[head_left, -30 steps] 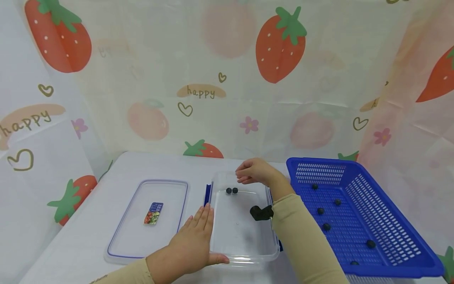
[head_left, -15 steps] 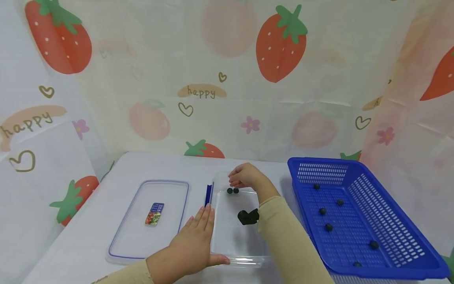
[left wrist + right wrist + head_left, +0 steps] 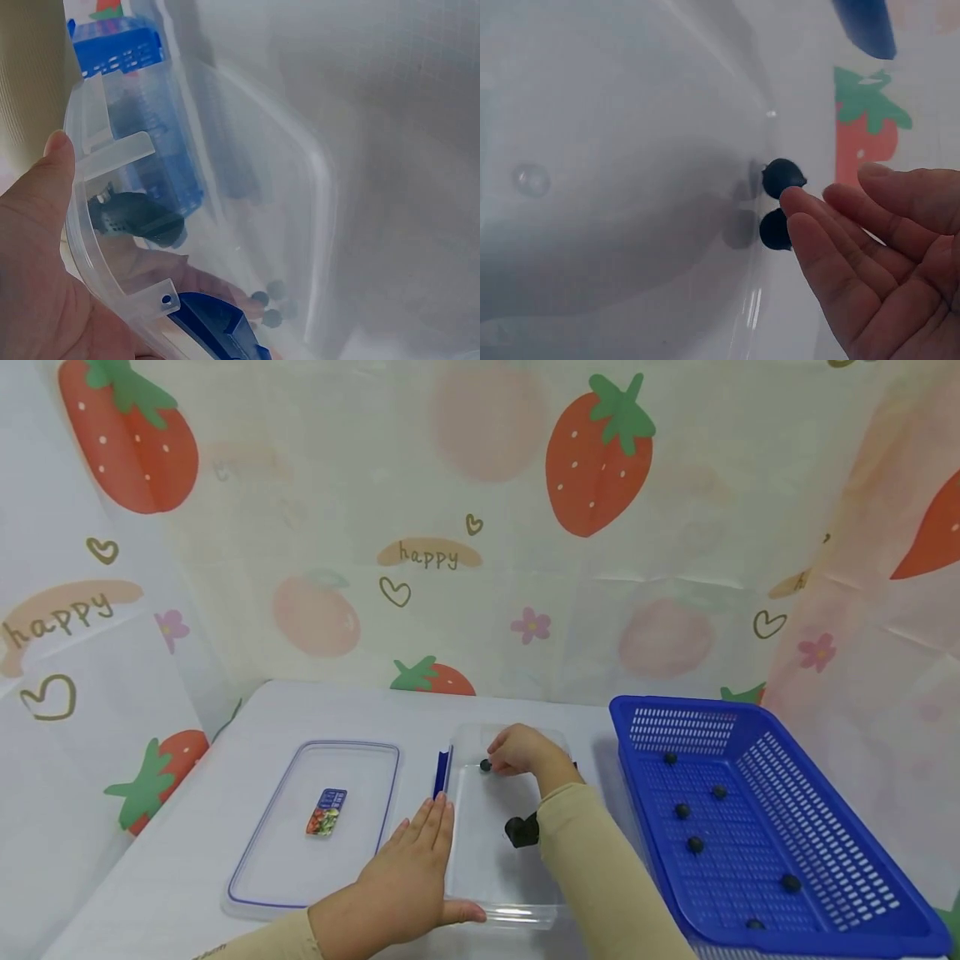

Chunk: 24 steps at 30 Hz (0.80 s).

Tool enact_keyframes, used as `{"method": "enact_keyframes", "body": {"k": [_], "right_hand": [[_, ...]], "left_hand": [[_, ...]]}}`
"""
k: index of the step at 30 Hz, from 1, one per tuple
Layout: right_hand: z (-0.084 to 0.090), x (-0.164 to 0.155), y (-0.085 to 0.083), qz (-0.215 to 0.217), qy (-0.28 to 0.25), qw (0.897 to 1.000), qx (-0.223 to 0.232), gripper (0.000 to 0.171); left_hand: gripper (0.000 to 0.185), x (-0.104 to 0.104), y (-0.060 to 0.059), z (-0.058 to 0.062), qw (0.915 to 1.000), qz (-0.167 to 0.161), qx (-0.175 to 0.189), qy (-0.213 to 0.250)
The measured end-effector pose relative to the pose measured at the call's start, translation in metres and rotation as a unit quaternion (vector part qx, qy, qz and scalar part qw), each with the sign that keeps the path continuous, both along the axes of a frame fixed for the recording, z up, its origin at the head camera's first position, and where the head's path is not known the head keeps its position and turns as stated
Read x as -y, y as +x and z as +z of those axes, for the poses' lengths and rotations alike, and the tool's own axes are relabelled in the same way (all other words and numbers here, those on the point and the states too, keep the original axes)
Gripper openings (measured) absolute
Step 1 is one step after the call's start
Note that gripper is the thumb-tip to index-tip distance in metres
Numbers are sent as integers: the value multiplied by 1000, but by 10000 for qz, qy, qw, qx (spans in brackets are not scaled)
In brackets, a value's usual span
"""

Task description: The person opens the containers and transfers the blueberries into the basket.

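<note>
My left hand (image 3: pixel 408 877) lies along the left wall of a clear plastic box (image 3: pixel 517 912), fingers straight and thumb at the near rim. In the left wrist view the thumb side of this left hand (image 3: pixel 34 247) is against the rim. My right hand (image 3: pixel 523 752) reaches down into the far end of the box. Two dark blueberries (image 3: pixel 783 178) sit side by side there. The fingertips of the right hand (image 3: pixel 889 270) overlap them in the right wrist view, with the thumb held apart. One blueberry (image 3: pixel 485 766) shows in the head view; the hand hides the other.
A blue perforated basket (image 3: pixel 832 935) stands on the right with several blueberries (image 3: pixel 695 844) spread over its bottom. On the left lies the clear lid (image 3: pixel 262 868) with a blue seal and a fruit label (image 3: pixel 326 812). A blue side latch (image 3: pixel 441 774) sticks out left of the box.
The right hand has moved left and then down to the two blueberries, so one is now covered in the head view. The left hand stays at the box.
</note>
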State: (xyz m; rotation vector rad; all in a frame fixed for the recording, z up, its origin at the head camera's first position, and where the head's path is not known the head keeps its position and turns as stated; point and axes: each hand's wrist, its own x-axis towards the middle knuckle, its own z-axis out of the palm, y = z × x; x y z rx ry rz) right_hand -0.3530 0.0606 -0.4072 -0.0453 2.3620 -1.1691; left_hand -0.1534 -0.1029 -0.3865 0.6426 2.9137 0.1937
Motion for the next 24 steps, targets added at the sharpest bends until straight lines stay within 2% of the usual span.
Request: {"method": "enact_keyframes", "body": {"k": [3,7,13,18,24], "right_hand": [[-1,1,4,-45,116,9999,-33,19],[-2,3,9,109,94,9999,-76,25],[-5,8,11,617,174,9979,-37,32],[-11,15,11,1209,403,9916,-216,38],[-9,20,15,1292,502,9899,-305,40]], "left_hand": [[121,0,1,0,10000,-20,7,-16],[120,0,1,1,10000,-36,-9,-20],[119,0,2,2,10000,-20,-60,-19],[117,0,3,4,10000,-18,-12,14],[116,-1,3,3,10000,-22,-27,33]]}}
